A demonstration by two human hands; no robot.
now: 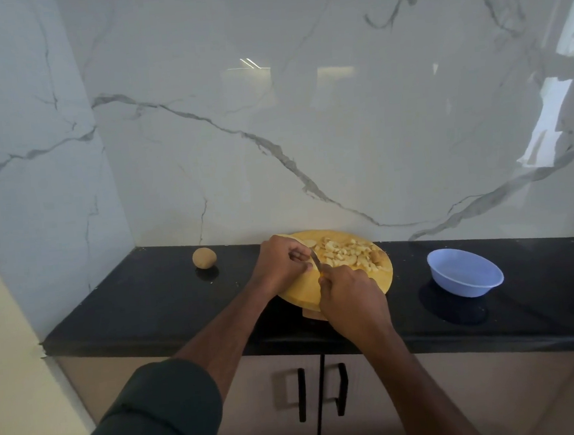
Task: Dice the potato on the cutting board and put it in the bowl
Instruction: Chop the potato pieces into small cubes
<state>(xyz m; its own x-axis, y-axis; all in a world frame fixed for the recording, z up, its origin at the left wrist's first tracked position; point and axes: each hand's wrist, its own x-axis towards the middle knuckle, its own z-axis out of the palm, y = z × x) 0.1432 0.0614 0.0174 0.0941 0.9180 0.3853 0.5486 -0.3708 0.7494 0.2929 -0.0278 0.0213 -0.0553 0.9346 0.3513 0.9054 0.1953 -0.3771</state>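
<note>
While a person stands at a black counter (141, 307) with both arms reaching forward, the scene runs like this from left to right. Far to the left of the hands, well apart from them, a whole unpeeled potato (204, 257) sits alone on the counter near the marble wall (270, 115). A dark sleeve (150, 417) covers the left arm up to the forearm.

Next comes the left hand (282, 264), resting on the left part of a round wooden board (301, 290). Its fingers are curled inward toward the blade, and they seem to pinch a small piece of potato, though the piece itself is too hidden to be sure.

Just beside it, touching or nearly touching, the right hand (350, 296) is clenched around the handle of a knife (316, 261). A bit of orange handle shows above the fist, and the thin blade rises between the two hands, tilted toward the left hand.

Just beyond and to the right of the grip, a heap of pale diced potato (350, 255) lies on the far half of the board.

Well to the right of both hands, a light blue bowl (465, 277) stands on the counter.

Below the counter edge, under the arms, are two cabinet doors with black handles (301, 394).
</note>
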